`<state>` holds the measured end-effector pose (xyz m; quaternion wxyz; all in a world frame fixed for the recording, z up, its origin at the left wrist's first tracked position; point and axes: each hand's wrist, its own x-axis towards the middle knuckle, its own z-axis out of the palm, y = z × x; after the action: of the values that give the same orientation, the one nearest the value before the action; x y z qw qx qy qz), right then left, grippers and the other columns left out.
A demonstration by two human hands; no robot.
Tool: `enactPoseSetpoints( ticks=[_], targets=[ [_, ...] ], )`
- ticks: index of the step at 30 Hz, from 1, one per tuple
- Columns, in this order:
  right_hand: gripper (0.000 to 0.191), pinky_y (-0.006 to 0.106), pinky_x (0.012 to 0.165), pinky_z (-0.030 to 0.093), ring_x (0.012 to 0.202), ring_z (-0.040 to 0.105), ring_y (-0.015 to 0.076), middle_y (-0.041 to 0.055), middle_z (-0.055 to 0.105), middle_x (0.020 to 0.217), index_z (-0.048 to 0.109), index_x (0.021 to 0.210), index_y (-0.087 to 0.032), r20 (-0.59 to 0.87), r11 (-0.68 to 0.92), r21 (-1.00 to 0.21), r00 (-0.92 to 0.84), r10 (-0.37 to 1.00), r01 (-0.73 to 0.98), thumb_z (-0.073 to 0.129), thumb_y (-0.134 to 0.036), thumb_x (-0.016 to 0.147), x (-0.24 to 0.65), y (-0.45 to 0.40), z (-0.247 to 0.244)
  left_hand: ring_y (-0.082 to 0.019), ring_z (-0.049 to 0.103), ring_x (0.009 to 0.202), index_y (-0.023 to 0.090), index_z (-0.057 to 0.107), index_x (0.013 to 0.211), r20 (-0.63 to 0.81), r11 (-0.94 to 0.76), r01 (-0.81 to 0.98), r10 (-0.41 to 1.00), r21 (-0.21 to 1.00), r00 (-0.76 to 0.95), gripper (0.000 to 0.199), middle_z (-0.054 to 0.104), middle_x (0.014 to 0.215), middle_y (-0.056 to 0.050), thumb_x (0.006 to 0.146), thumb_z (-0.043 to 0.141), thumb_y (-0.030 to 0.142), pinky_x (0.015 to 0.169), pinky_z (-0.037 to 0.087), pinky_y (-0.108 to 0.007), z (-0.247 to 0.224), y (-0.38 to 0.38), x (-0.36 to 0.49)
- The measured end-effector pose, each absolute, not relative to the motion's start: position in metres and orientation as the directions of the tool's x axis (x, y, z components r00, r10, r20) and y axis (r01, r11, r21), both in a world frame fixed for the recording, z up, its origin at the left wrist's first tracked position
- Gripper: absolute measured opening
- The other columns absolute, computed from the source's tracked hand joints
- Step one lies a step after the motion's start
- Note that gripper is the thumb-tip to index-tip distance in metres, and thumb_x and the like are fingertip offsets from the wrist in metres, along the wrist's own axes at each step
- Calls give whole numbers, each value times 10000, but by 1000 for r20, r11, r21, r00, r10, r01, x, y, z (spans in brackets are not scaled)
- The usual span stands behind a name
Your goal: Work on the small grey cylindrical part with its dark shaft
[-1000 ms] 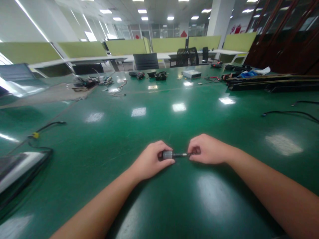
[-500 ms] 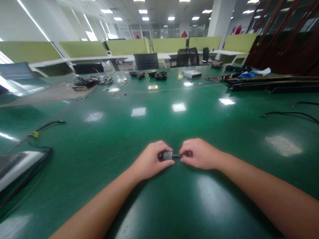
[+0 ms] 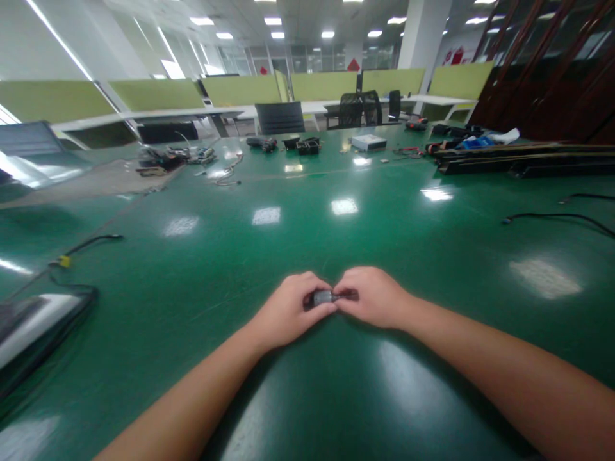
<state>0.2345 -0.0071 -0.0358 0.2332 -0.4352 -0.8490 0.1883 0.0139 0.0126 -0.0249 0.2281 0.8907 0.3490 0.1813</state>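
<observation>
A small grey cylindrical part (image 3: 323, 296) with a thin dark shaft lies level between my hands, low over the green table (image 3: 298, 243). My left hand (image 3: 294, 308) is closed round the part's left end, thumb below and fingers above. On the other side, my right hand (image 3: 372, 298) pinches the thin shaft, its fingertips touching or nearly touching my left fingertips. The tip of the shaft is partly hidden inside my right hand.
At the left edge sits a white and dark device (image 3: 38, 320) with a black cable. Black cables (image 3: 552, 216) lie at right. Long dark strips (image 3: 523, 160), a grey box (image 3: 368, 142) and loose electronic parts (image 3: 166, 159) line the far side.
My right hand has moved left along the shaft, closing the gap to my left hand, and covers more of the shaft. My left hand has kept its grip.
</observation>
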Motion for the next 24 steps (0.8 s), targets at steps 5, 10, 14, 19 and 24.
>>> enactPoseSetpoints(
  ticks=[5, 10, 14, 19, 24],
  targets=[
    [141, 265, 737, 450, 817, 625, 160, 46, 719, 882, 771, 952, -184, 257, 597, -527, -556, 790, 605, 674, -239, 865, 236, -7, -36, -185, 614, 866, 234, 717, 1096, 170, -635, 527, 715, 565, 679, 237, 681, 980, -42, 909, 678, 374, 766, 464, -294, -26, 12, 14],
    [161, 277, 762, 459, 845, 624, 174, 55, 715, 903, 764, 981, -175, 280, 619, -518, -566, 775, 590, 663, -209, 860, 238, -6, -37, -173, 611, 828, 235, 737, 1055, 168, -604, 537, 741, 589, 650, 200, 671, 954, -32, 895, 694, 347, 743, 464, -284, -26, 11, 15],
    [156, 274, 758, 465, 834, 627, 171, 56, 714, 895, 763, 971, -173, 270, 610, -529, -564, 780, 590, 663, -201, 854, 239, -6, -36, -172, 611, 837, 232, 740, 1045, 170, -596, 530, 746, 603, 644, 196, 674, 955, -29, 890, 701, 344, 748, 465, -283, -24, 11, 15],
    [148, 271, 753, 462, 813, 624, 164, 51, 709, 877, 765, 953, -170, 248, 591, -540, -558, 792, 599, 667, -204, 847, 241, -7, -33, -173, 611, 846, 228, 740, 1041, 169, -597, 526, 743, 606, 648, 195, 675, 957, -30, 885, 708, 340, 752, 461, -283, -23, 10, 14],
    [125, 267, 724, 443, 763, 603, 151, 38, 694, 838, 758, 925, -171, 231, 586, -532, -561, 795, 611, 676, -194, 834, 245, -8, -32, -168, 599, 807, 221, 739, 1044, 157, -594, 541, 747, 596, 646, 204, 666, 930, -31, 888, 702, 348, 733, 455, -284, -24, 10, 13]
  ],
)
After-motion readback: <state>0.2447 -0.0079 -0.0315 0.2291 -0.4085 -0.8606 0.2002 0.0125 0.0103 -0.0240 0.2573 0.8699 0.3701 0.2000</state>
